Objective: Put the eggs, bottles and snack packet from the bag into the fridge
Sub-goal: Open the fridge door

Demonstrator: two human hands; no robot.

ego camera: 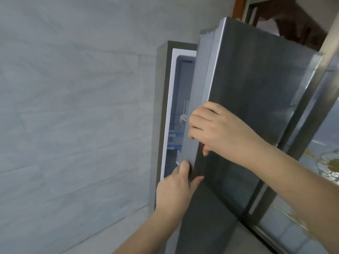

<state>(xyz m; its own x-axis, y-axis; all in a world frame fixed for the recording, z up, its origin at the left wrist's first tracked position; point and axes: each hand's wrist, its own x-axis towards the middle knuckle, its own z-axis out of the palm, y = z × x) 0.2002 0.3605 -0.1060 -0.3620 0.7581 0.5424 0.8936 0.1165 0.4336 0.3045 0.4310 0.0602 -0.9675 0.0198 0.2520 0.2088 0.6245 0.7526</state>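
**Fridge door, part open, both hands on its free edge**

Item: fridge door [256,110], dark grey, tall and narrow. Long axis vertical in the room, leaning across the tilted head view from lower left to upper right. Outer face turned toward the camera; free edge toward the tiled wall [73,107] on the left.

Location: hinged on the fridge [164,107] cabinet, swung a little clear of it. A narrow slice of pale interior shows in the gap, with shelf edges and a clear fitting inside.

Right hand [216,129]: fingers curled round the door's free edge, thumb lying on the outer face.

Left hand [176,189]: lower on the same edge, fingers [184,167] hooked behind it, thumb on the front.

Step in hand, as judged: the door is being worked on its hinge; the gap alone does not say whether opening or closing.

Not in view: eggs, bottles, snack packet, bag.

Next move, if loading remains: swing the door wide, free one hand, fetch goods.
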